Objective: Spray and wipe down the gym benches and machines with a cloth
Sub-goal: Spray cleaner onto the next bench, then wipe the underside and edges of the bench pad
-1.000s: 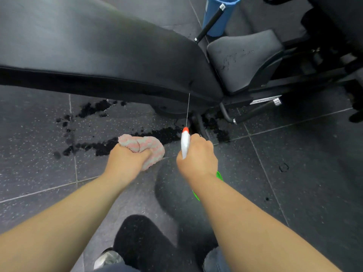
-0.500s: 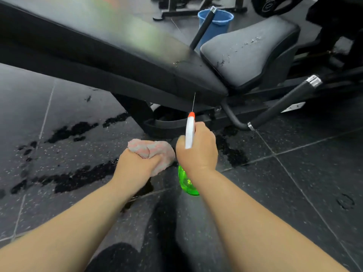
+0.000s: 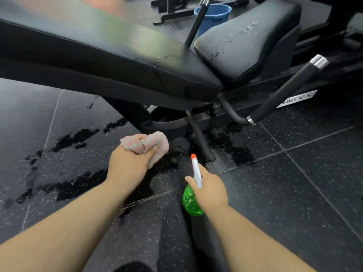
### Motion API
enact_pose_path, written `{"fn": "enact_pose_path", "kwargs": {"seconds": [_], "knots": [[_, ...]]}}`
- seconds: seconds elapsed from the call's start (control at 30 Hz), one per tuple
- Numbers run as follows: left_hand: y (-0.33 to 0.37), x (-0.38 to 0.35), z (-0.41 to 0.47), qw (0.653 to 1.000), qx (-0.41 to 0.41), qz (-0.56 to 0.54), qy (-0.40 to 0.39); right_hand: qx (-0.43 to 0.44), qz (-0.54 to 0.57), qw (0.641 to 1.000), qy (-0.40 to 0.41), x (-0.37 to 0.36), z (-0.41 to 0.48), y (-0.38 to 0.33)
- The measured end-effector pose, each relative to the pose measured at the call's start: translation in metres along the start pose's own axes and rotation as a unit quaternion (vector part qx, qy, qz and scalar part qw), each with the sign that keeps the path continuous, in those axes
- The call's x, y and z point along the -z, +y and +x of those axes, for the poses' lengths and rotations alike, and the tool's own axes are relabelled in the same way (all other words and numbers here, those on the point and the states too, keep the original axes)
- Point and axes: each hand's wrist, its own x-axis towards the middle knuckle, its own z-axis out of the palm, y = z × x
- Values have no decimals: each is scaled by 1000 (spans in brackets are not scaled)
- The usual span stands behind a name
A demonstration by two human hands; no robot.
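— Below the bench (image 3: 117,52), what is counted?
— One cloth (image 3: 155,144), bunched in the left hand (image 3: 129,167), whose fingers are curled round it. One spray bottle (image 3: 191,201), gripped by the right hand (image 3: 211,190), with the nozzle pointed toward the bench. Both are held just above the floor (image 3: 294,183).
— Hidden?
— The bottle's green body is half covered by the hand. The frame label cannot be read.
— Surface?
— Dark speckled tiles marked with wet patches (image 3: 78,137). One blue bucket (image 3: 214,14) is noted behind.

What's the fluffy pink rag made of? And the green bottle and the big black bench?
The fluffy pink-and-white cloth looks like terry or microfibre: fuzzy pile, soft folds. The see-through green spray bottle looks like glossy plastic. The long black padded bench top seems vinyl or faux leather: smooth sheen, cracked patches.
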Motion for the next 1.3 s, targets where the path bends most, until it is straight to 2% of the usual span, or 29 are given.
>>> {"fn": "enact_pose_path", "kwargs": {"seconds": [0.13,0.23,0.3,0.33,0.37,0.43,0.47,0.5,0.57,0.63,0.7,0.77,0.83,0.93,1.03,1.1,1.17,1.27,1.3], "knots": [[2,-7,0,999,0,9,-33,19,33,999,-17,8,-11,4],[3,-15,7,995,41,-83,-33,65,24,997,-23,14,-17,-3],[8,-24,13,993,29,-104,-46,75,107,991,7,23,-13,-14],[11,-27,16,991,15,-122,-56,50,221,974,18,31,-6,-23],[18,-28,19,987,-5,-142,-69,16,357,934,8,42,1,-32],[29,-28,27,982,-49,-163,-81,-21,561,825,-66,65,16,-49],[35,-27,32,981,-59,-166,-80,-16,607,789,-97,75,22,-56],[44,-24,38,980,-64,-167,-85,-6,634,766,-106,85,29,-62],[62,-18,50,974,-89,-163,-128,10,663,745,-71,99,41,-68],[82,-15,65,975,-119,-101,-159,-33,683,729,22,112,59,-68],[102,-11,82,979,-157,-9,-130,-102,686,708,130,123,75,-62],[119,-8,101,958,-249,123,-79,-120,682,696,191,130,85,-59],[132,-9,124,907,-323,264,-61,-116,675,696,216,135,93,-61],[135,-15,162,843,-318,428,-72,-114,654,719,207,144,117,-75],[133,-26,179,821,-283,487,-88,-123,604,763,193,151,146,-83],[131,-32,181,815,-291,498,-57,-115,625,754,166,149,160,-79],[129,-36,180,812,-305,497,-24,-144,635,751,104,151,177,-71],[124,-36,182,804,-321,500,-8,-223,671,707,34,159,195,-63],[123,-37,183,803,-320,502,-8,-218,675,705,31,158,199,-64]]}}
